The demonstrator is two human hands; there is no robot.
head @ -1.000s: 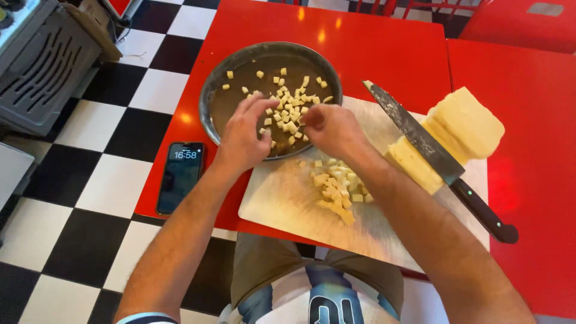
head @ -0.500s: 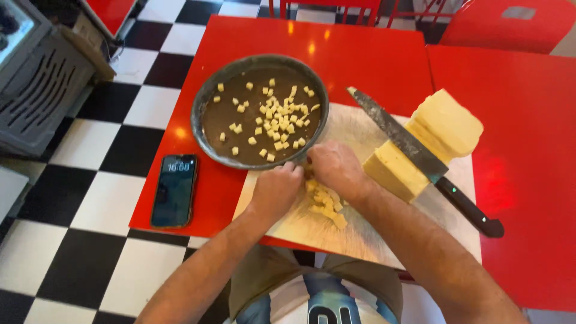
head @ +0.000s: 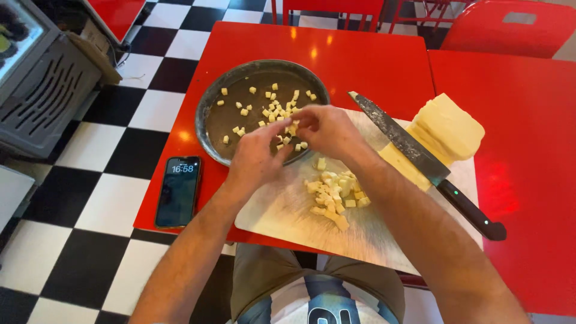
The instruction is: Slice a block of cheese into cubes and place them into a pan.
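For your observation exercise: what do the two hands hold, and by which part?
Both hands pinch small cheese cubes in their fingertips over the round pan.

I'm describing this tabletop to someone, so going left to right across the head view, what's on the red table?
Phone → round dark pan → pile of cheese cubes on the cutting board → knife → cheese block.

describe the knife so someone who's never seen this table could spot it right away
Start at the red table and find the pale cutting board on its near edge. At the board's right end sits a block of pale cheese, and the knife lies slantwise against it, tip toward the round dark pan. It is the only long thing there: speckled grey blade, black handle hanging past the board.
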